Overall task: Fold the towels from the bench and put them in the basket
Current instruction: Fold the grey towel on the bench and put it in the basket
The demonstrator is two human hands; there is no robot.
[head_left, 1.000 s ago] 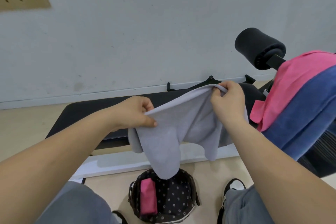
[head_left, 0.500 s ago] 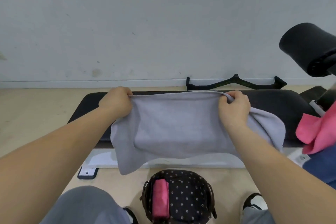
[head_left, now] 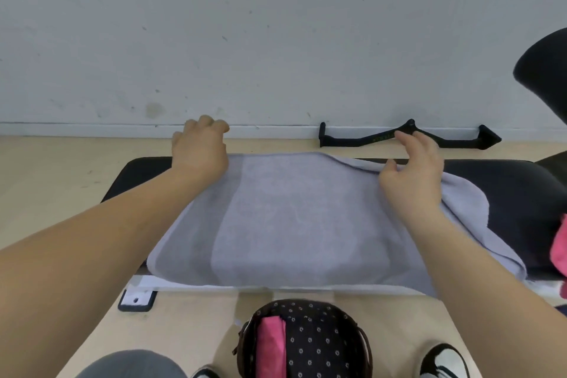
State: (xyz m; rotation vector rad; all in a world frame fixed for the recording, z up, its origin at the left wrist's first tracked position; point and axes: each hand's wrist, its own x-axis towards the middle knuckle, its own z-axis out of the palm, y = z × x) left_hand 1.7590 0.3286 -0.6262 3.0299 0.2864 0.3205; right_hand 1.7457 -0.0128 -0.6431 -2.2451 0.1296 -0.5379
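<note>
A grey towel lies spread flat across the black bench; its right end is doubled over. My left hand hovers at the towel's far left corner with fingers loosely curled and nothing in them. At the far edge on the right, my right hand has relaxed fingers lifted off the cloth and its thumb close to the hem. The dark dotted basket stands on the floor below the bench, with a folded pink towel inside. Another pink towel shows at the right edge.
A black foam roller pad juts in at the upper right. A black cable-handle bar lies on the floor by the wall. My shoes and knee flank the basket. The bench's white frame runs under its front edge.
The towel was held up by both hands and has been laid down flat on the bench. Both hands have let go of its far edge and lifted slightly.
</note>
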